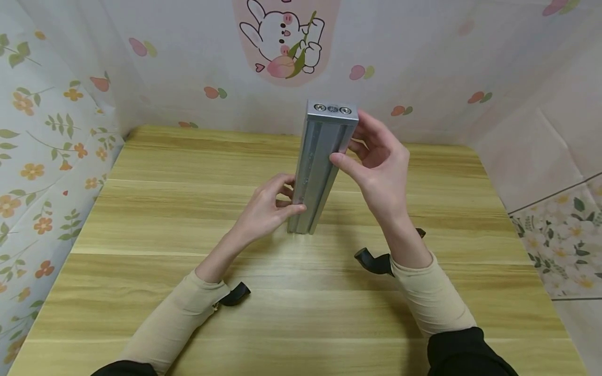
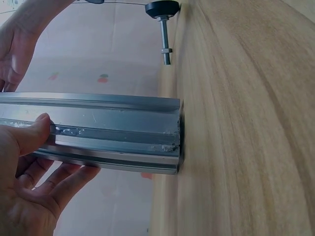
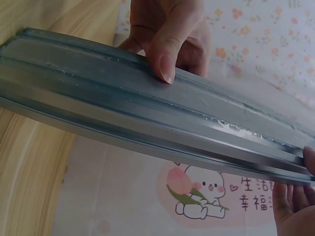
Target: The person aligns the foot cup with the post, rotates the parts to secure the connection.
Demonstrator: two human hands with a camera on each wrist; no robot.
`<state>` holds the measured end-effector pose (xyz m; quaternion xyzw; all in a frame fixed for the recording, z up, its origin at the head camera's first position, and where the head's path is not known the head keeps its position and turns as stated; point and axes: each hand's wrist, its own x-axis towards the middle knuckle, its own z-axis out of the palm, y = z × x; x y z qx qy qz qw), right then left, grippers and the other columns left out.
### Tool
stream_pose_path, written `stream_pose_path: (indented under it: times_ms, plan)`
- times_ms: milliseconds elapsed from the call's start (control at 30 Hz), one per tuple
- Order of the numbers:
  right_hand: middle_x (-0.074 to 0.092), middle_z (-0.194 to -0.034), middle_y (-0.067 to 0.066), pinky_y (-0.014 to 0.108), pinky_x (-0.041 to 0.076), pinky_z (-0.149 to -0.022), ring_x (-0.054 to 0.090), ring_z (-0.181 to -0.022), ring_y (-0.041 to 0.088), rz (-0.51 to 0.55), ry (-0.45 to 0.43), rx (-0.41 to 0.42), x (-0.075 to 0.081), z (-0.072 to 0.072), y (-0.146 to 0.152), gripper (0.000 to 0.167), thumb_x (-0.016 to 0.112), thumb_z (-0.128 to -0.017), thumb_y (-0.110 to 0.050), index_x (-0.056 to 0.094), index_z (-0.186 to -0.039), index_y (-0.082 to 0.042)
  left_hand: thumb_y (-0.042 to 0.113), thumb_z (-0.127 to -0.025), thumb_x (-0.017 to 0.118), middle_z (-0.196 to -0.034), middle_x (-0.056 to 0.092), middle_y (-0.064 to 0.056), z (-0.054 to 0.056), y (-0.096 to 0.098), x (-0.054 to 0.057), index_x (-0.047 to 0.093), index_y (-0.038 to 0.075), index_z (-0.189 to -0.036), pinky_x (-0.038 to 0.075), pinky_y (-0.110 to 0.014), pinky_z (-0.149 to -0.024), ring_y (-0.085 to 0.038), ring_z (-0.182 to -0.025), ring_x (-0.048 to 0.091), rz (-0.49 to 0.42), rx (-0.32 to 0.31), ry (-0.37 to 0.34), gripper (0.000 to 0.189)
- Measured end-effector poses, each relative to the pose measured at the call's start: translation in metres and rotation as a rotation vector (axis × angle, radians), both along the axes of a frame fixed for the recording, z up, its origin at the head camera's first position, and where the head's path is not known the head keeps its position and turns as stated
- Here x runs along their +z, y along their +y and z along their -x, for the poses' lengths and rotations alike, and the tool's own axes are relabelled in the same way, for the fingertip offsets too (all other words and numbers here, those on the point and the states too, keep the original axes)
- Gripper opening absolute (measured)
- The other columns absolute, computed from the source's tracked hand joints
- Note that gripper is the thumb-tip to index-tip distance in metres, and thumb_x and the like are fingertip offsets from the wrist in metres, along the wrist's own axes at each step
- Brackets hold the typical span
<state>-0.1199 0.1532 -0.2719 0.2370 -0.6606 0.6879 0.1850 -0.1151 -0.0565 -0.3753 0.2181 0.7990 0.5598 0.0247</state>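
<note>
Fingers and thumb of the left hand are parted only as wide as a metal bar, pinching its edge low down. Taking the bar's foot as the clock's centre in the head view, the right hand is at 2 o'clock, its thumb on the near face and its fingers bent round behind, just below the top.

The bar stands on end, near the middle of the worktop from side to side; its lower end seems to meet the wood, though a dark edge there makes contact hard to confirm. Being tall and narrow-footed, it would probably tip if left alone, so one grip high and one low likely steadies it from both sides. Held upright, its end face, with three round fittings, is turned up into plain sight.

At 8 o'clock and 4 o'clock, a left black piece and a right black piece jut beside the sleeves. The left wrist view also shows a threaded rod at 12 o'clock from the bar's end, well apart from it.
</note>
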Motion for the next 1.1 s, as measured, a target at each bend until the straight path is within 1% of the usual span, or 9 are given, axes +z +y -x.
stream_pose_path:
  times_ms: [233,400,600,800,1000,1100]
  plan:
    - [0.072,-0.123,0.0,0.031,0.056,-0.099,0.067,-0.109,0.023,-0.01,0.007,0.009,-0.001,-0.004,0.0,0.063,0.073,-0.077,0.021,0.06,-0.136,0.004,0.007,-0.088,0.08,-0.123,0.061,-0.013,0.0,0.001,-0.001,0.056,0.006,-0.133,0.062,-0.034,-0.09,-0.027,-0.105,0.067,0.002,-0.006,-0.004,0.051]
    - [0.071,-0.123,-0.002,0.031,0.057,-0.098,0.066,-0.106,0.022,-0.024,0.03,0.008,-0.002,-0.006,0.001,0.064,0.073,-0.076,0.021,0.06,-0.136,0.004,0.007,-0.089,0.079,-0.121,0.06,-0.012,0.0,0.001,-0.001,0.056,0.008,-0.133,0.062,-0.036,-0.092,-0.027,-0.107,0.067,0.016,-0.009,-0.013,0.05]
    - [0.07,-0.123,-0.003,0.031,0.057,-0.096,0.065,-0.106,0.02,-0.026,0.036,0.02,-0.002,-0.008,0.001,0.066,0.073,-0.075,0.022,0.06,-0.137,0.003,0.008,-0.09,0.077,-0.122,0.061,-0.01,-0.001,0.002,0.0,0.055,0.009,-0.134,0.061,-0.036,-0.094,-0.027,-0.109,0.066,0.028,-0.011,-0.022,0.049]
    - [0.07,-0.125,-0.003,0.031,0.056,-0.094,0.064,-0.104,0.021,-0.035,0.037,0.026,-0.003,-0.01,0.003,0.066,0.074,-0.075,0.022,0.06,-0.136,0.003,0.007,-0.09,0.077,-0.122,0.061,-0.01,0.0,0.002,-0.002,0.055,0.008,-0.134,0.061,-0.037,-0.095,-0.027,-0.11,0.066,0.038,-0.019,-0.008,0.048]
    - [0.07,-0.124,-0.001,0.031,0.056,-0.092,0.063,-0.102,0.021,-0.051,0.039,0.026,-0.003,-0.011,0.004,0.063,0.075,-0.078,0.018,0.059,-0.137,0.003,0.005,-0.089,0.078,-0.124,0.061,-0.01,-0.001,0.001,0.0,0.054,0.007,-0.134,0.061,-0.037,-0.095,-0.027,-0.115,0.063,0.03,-0.032,-0.014,0.05]
    - [0.07,-0.122,-0.001,0.031,0.055,-0.091,0.062,-0.1,0.021,-0.056,0.035,0.023,-0.003,-0.013,0.004,0.062,0.075,-0.078,0.018,0.059,-0.137,0.003,0.005,-0.088,0.078,-0.123,0.062,-0.011,-0.001,0.001,0.001,0.055,0.007,-0.133,0.061,-0.038,-0.095,-0.027,-0.114,0.064,0.022,-0.034,-0.015,0.051]
